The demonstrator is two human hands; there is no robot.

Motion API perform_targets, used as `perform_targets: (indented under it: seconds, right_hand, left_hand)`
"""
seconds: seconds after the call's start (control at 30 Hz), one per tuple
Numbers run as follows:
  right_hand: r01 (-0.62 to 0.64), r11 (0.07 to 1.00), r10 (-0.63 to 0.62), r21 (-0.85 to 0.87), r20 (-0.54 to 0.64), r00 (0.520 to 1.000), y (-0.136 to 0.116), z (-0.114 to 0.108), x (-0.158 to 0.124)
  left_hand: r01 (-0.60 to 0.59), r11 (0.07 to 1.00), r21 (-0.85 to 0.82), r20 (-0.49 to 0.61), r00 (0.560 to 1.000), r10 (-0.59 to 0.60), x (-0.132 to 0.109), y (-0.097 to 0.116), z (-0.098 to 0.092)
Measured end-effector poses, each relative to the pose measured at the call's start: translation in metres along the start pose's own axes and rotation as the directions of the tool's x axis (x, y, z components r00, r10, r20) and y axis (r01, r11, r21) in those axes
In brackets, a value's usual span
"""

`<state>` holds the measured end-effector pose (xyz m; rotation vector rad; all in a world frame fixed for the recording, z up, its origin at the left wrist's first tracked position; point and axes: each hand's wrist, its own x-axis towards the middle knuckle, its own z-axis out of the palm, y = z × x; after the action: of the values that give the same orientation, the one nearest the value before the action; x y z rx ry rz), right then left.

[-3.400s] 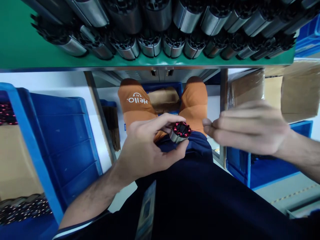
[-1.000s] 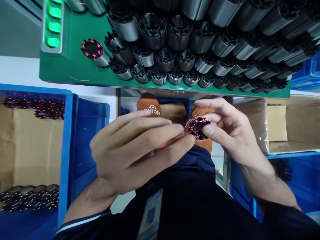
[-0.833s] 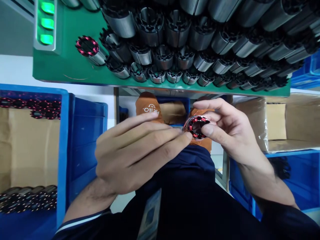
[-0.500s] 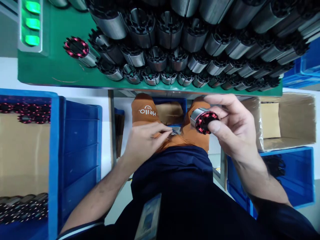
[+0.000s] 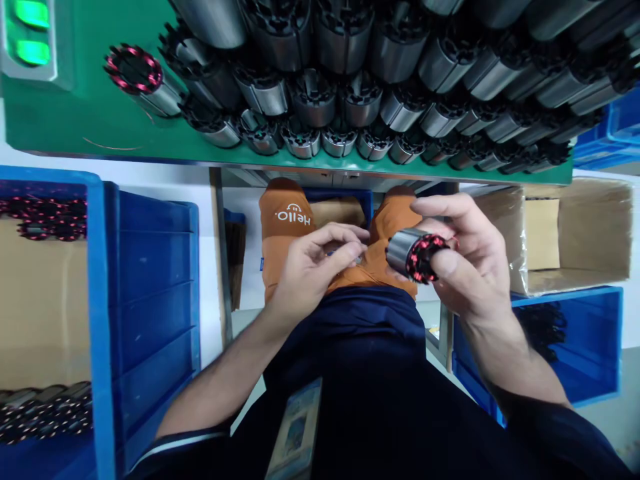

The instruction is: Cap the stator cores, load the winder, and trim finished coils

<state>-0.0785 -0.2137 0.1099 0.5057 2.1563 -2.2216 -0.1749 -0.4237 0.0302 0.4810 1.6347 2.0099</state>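
Note:
My right hand (image 5: pixel 473 263) grips a motor stator (image 5: pixel 411 253), a metal cylinder with black slotted ends and red-copper windings on the end facing me. Thumb and fingers press on its right side. To its left, my left hand (image 5: pixel 320 260) hovers above my lap with thumb and fingertips pinched together. Whatever lies in that pinch is too small to make out. Another wound stator (image 5: pixel 145 77) lies tilted on the green bench at the left. Beside it stand rows of stators (image 5: pixel 307 97) showing no red windings.
The green bench (image 5: pixel 45 127) spans the top, with a green-lit box (image 5: pixel 33 33) and a wire scrap on it. A blue crate (image 5: pixel 95 280) at left holds cardboard and wound stators. At right are a cardboard box (image 5: pixel 590 233) and a blue bin (image 5: pixel 595 347) containing dark parts.
My left hand has moved right, closer to the stator. The stator in my right hand has shifted slightly right and down. The view has moved a little.

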Motion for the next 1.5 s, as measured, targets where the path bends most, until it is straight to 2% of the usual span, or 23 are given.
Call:
perform_targets:
  seconds: [0.1,0.23,0.33,0.4,0.5,0.6,0.63,0.7,0.77,0.83,0.97,1.1,1.17,1.23,1.33,1.4,1.47,1.5]
  right_hand:
    - [0.029,1.0,-0.029,0.009,0.042,0.999,0.002,-0.002,-0.003]
    - [0.112,0.993,-0.113,0.027,0.082,0.99,0.011,0.004,-0.001]
    - [0.157,0.987,-0.158,0.016,0.09,0.983,0.02,0.008,0.0]
    - [0.157,0.987,-0.16,0.04,0.103,0.982,0.024,0.007,0.0]
    - [0.145,0.984,-0.156,0.1,0.109,0.982,0.026,0.003,-0.001]
    - [0.142,0.984,-0.152,0.111,0.09,0.984,0.024,0.0,-0.002]
    - [0.14,0.985,-0.148,0.098,0.08,0.986,0.022,0.0,-0.002]
    - [0.132,0.989,-0.136,0.063,0.067,0.988,0.021,0.002,-0.002]
    - [0.136,0.988,-0.141,0.066,0.079,0.987,0.021,0.005,-0.001]
    - [0.145,0.986,-0.154,0.088,0.109,0.982,0.022,0.009,-0.001]
    - [0.171,0.984,-0.175,0.041,0.155,0.972,0.022,0.01,-0.001]
    - [0.314,0.933,-0.305,-0.175,0.078,0.949,0.017,0.004,-0.001]
    - [0.37,0.899,-0.375,-0.233,0.026,0.927,0.015,0.002,0.001]
    - [0.388,0.898,-0.412,-0.205,-0.088,0.907,0.014,0.0,0.002]
    - [0.398,0.915,-0.4,-0.071,-0.301,0.866,0.017,-0.001,0.003]
    - [0.371,0.928,-0.369,-0.042,-0.257,0.893,0.02,0.0,0.001]
    - [0.349,0.932,-0.358,-0.099,-0.094,0.929,0.022,0.002,-0.001]
    - [0.364,0.921,-0.37,-0.139,-0.018,0.929,0.021,0.003,-0.001]
  left_hand:
    - [-0.022,1.0,-0.02,-0.033,0.999,0.021,-0.003,0.004,-0.006]
    - [-0.12,0.993,0.015,0.049,0.992,0.119,-0.004,0.032,-0.005]
    - [-0.12,0.993,-0.02,0.052,0.991,0.121,-0.006,0.039,-0.001]
    - [-0.056,0.997,-0.055,0.046,0.997,0.058,-0.008,0.032,-0.001]
    - [0.057,0.997,-0.047,0.052,0.997,-0.055,-0.009,0.008,-0.006]
    - [0.125,0.992,0.009,-0.006,0.992,-0.125,-0.008,-0.013,-0.016]
    - [0.102,0.995,0.021,-0.03,0.994,-0.102,-0.008,-0.015,-0.019]
    - [-0.06,0.995,0.075,-0.034,0.997,0.063,-0.01,-0.01,-0.022]
    - [-0.29,0.939,0.184,0.042,0.957,0.287,-0.014,0.006,-0.021]
    - [-0.418,0.846,0.329,0.136,0.908,0.396,-0.017,0.024,-0.015]
    - [-0.486,0.696,0.528,0.217,0.87,0.443,-0.02,0.046,-0.005]
    - [-0.581,0.556,0.595,0.251,0.791,0.559,-0.015,0.042,-0.006]
    - [-0.589,0.508,0.628,0.241,0.768,0.593,-0.013,0.039,-0.007]
    - [-0.565,0.516,0.644,0.174,0.765,0.62,-0.013,0.038,-0.008]
    - [-0.485,0.594,0.642,0.057,0.802,0.594,-0.014,0.04,-0.008]
    - [-0.474,0.665,0.578,0.025,0.825,0.565,-0.016,0.04,-0.007]
    - [-0.503,0.716,0.485,0.023,0.826,0.564,-0.017,0.039,-0.004]
    - [-0.509,0.726,0.463,0.036,0.829,0.558,-0.018,0.038,-0.003]
